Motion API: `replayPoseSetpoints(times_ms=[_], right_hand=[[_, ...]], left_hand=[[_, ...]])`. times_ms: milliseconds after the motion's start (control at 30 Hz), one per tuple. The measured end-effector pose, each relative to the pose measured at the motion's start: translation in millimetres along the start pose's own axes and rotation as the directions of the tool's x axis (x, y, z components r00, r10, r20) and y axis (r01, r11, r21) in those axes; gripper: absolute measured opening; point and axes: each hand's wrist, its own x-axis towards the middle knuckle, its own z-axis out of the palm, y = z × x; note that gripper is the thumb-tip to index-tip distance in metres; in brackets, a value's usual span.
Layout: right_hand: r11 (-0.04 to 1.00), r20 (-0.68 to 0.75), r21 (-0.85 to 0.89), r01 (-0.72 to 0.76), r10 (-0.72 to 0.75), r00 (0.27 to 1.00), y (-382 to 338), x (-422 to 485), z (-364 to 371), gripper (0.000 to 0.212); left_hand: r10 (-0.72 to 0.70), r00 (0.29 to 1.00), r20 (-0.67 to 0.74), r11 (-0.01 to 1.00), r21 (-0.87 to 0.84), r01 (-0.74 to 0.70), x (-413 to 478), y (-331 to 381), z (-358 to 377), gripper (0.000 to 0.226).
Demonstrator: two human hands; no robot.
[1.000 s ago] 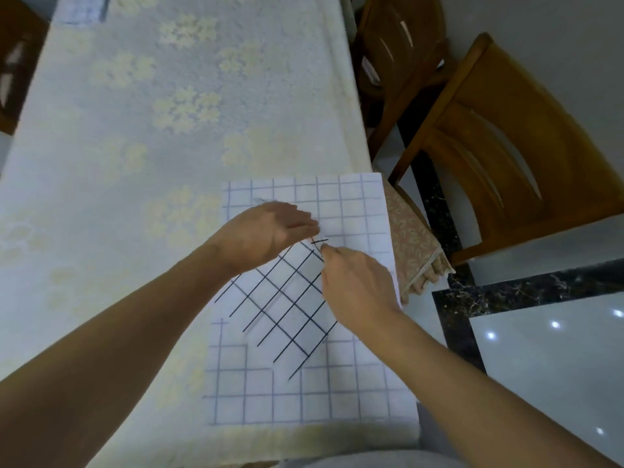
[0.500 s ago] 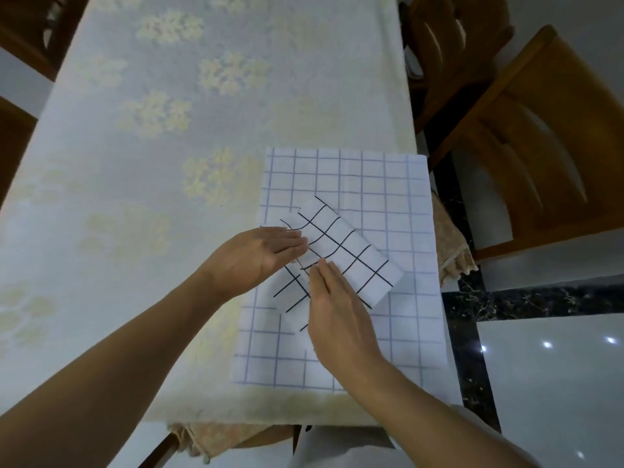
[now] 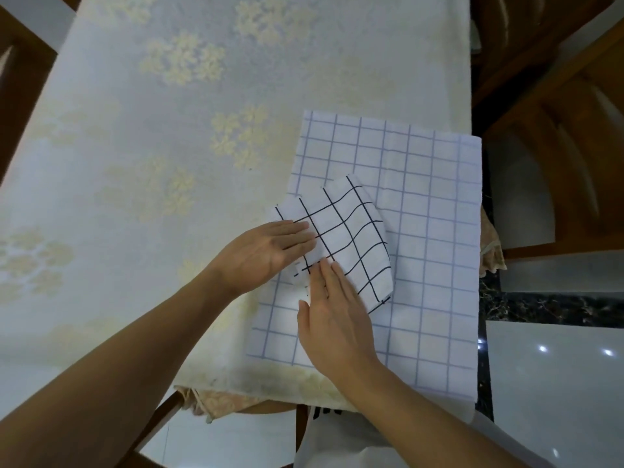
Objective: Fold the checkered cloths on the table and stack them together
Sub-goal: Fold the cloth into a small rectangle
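A small white cloth with black checks [image 3: 351, 238] lies folded and skewed on top of a larger white cloth with blue checks [image 3: 435, 211], which is spread flat at the table's near right corner. My left hand [image 3: 266, 255] lies flat with straight fingers on the black-checked cloth's left edge. My right hand [image 3: 334, 319] presses flat on its near edge, fingers straight. Part of the small cloth is hidden under both hands.
The table [image 3: 152, 146] wears a pale tablecloth with yellow flower prints. Wooden chairs [image 3: 557, 136] stand close to the right edge, and another chair [image 3: 20, 79] shows at the far left. Glossy floor tiles [image 3: 553, 383] lie below on the right.
The black-checked cloth went from half-open to a compact folded shape, now turned slightly clockwise. Both hands flattened onto it. The camera view shifted left.
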Motion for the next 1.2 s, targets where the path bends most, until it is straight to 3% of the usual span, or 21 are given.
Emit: replayPoseSetpoints(times_ms=[200,300,433,567,800,1067,1200], right_hand=[[0.995,-0.015,-0.033,0.094,-0.094,0.995,7.2,-6.6,-19.9,0.059],[0.985,-0.064,-0.065,0.160,-0.164,0.984,17.8,-5.9,-34.9,0.056],[0.979,-0.075,-0.069,0.194,-0.199,0.977,28.4,0.2,-51.3,0.058],[0.968,-0.065,-0.096,0.230,-0.237,0.969,55.3,-7.4,-78.2,0.069],[0.935,0.008,-0.153,0.321,-0.323,0.946,101.8,-5.1,-76.8,0.071],[0.864,0.060,-0.194,0.464,-0.462,0.885,127.5,12.6,-65.2,0.075],[0.844,0.015,-0.125,0.522,-0.524,0.851,147.0,20.2,-55.0,0.069]], left_hand=[[-0.071,0.997,0.044,0.997,-0.006,0.072,-6.8,5.9,-0.3,0.040],[-0.167,0.984,-0.057,0.986,0.002,0.168,8.8,15.1,-1.1,0.035],[-0.443,0.884,-0.147,0.896,-0.060,0.440,47.9,37.4,13.3,0.042],[-0.593,0.804,-0.040,0.805,-0.003,0.593,62.1,56.5,28.6,0.060],[-0.597,0.802,0.029,0.800,0.100,0.592,58.6,80.5,43.0,0.064],[-0.683,0.728,0.056,0.730,0.098,0.677,57.4,95.4,63.7,0.066],[-0.697,0.716,0.045,0.715,0.126,0.688,58.2,95.7,68.4,0.066]])
